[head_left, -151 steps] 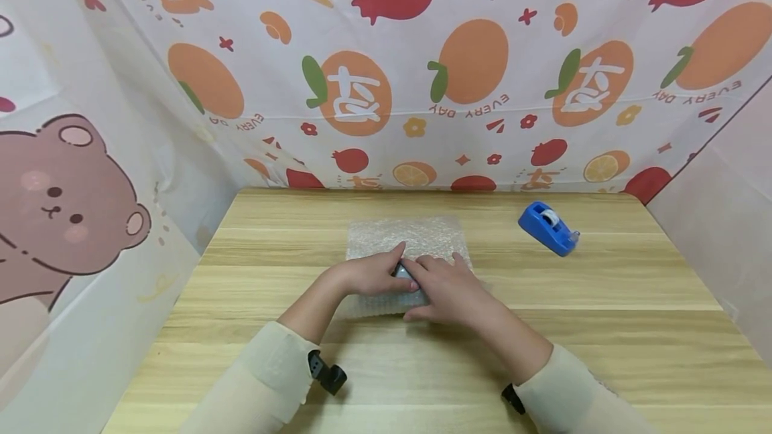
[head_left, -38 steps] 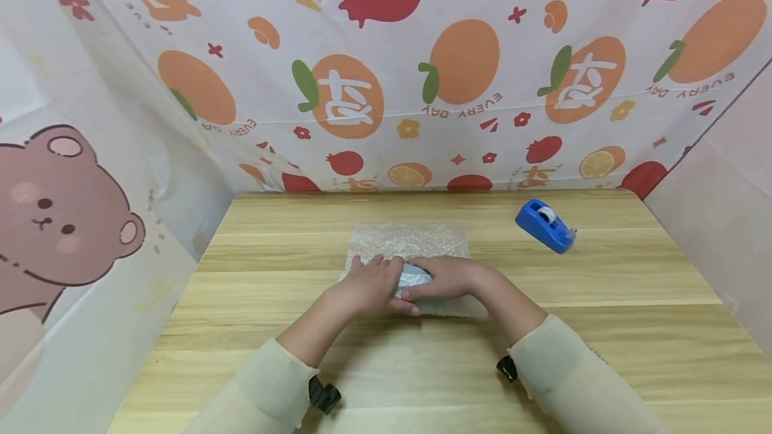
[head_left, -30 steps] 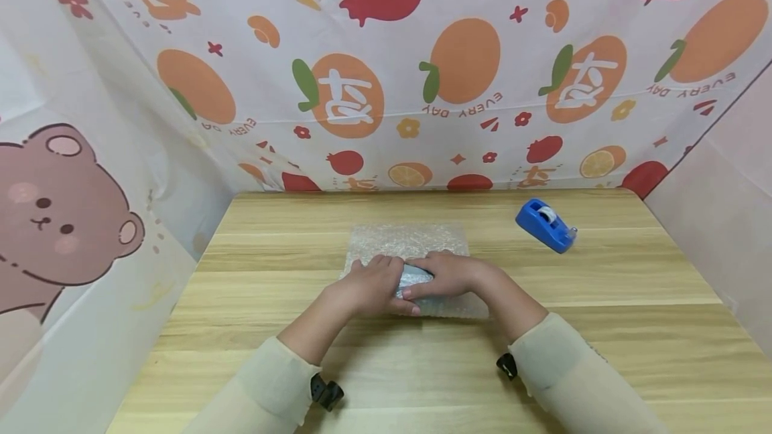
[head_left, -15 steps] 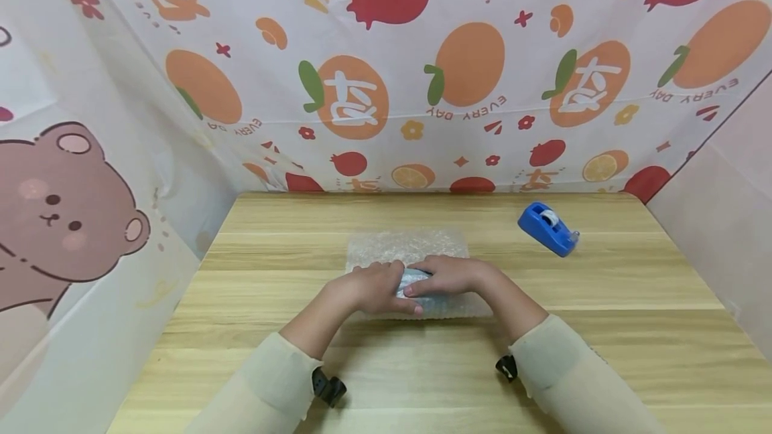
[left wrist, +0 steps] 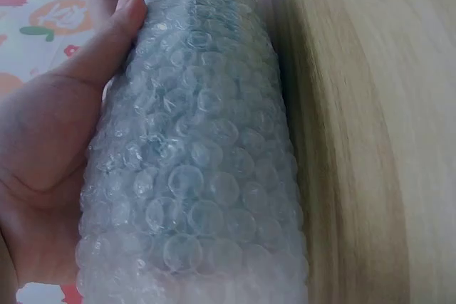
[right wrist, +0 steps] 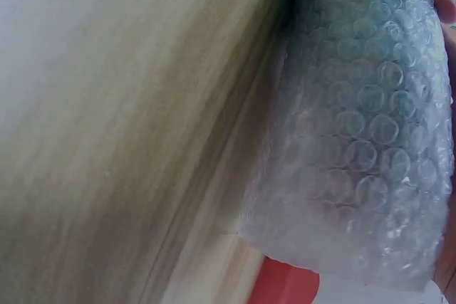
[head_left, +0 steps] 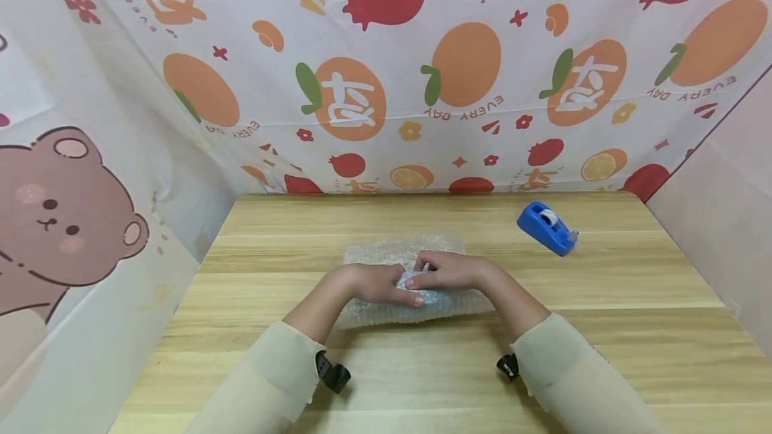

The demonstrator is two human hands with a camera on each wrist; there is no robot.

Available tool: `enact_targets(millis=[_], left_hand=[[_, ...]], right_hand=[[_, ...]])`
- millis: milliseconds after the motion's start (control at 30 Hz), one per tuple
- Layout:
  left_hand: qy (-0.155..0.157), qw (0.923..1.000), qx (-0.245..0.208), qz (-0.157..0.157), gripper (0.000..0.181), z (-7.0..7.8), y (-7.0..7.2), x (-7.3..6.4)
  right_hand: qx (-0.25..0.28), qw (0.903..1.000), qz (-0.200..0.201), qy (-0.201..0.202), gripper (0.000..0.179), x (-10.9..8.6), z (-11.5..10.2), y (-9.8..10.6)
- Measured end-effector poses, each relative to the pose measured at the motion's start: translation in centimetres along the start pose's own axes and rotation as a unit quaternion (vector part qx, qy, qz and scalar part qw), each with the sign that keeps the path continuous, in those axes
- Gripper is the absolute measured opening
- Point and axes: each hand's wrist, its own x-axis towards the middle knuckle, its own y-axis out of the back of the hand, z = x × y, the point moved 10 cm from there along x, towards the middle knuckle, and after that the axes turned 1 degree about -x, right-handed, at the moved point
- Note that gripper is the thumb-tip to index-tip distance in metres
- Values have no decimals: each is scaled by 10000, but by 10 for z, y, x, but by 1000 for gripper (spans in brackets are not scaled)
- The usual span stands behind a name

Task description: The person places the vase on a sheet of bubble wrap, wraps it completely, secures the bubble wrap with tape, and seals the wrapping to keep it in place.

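Note:
A roll of bubble wrap (head_left: 445, 304) lies across the wooden table, with something bluish-grey showing faintly through its layers. The flat part of the bubble wrap sheet (head_left: 386, 250) extends behind it. My left hand (head_left: 376, 282) grips the roll left of its middle, the thumb along the near side. My right hand (head_left: 454, 269) holds it just to the right, thumb in front and fingers over the top. In the left wrist view, the left thumb (left wrist: 122, 18) presses on the bubbled surface. The right wrist view shows the wrap's loose end (right wrist: 342, 247) narrowing beyond the contents.
A blue tape dispenser (head_left: 545, 228) with a roll of tape stands at the back right of the table (head_left: 271, 246). Fruit-print cloth (head_left: 470, 146) hangs behind the table's back edge, and a bear-print cloth (head_left: 72, 220) covers the left side.
The bluish-grey thing, partly bare earlier, is now covered by bubble wrap. The flat sheet behind is shorter, and the roll's loose ends stick out on both sides. Both hands have shifted their hold.

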Motion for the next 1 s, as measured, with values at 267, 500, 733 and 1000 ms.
enact_targets(millis=[267, 500, 733, 1000], left_hand=[[237, 9997, 10, -113, 100, -2, 0, -2], [211, 9995, 223, -30, 94, 1, 1, -2], [251, 9996, -91, -43, 99, 0, -2, -1], [373, 9993, -24, -52, 98, -2, -2, -2]], right_hand=[[-1397, 9864, 852, 129, 63, -12, -13, 11], [-2673, 9503, 1447, 672, 89, -38, -37, 5], [-3400, 9278, 1404, 618, 116, -36, -31, -17], [-3939, 9010, 1692, 662, 107, -30, -34, -20]])
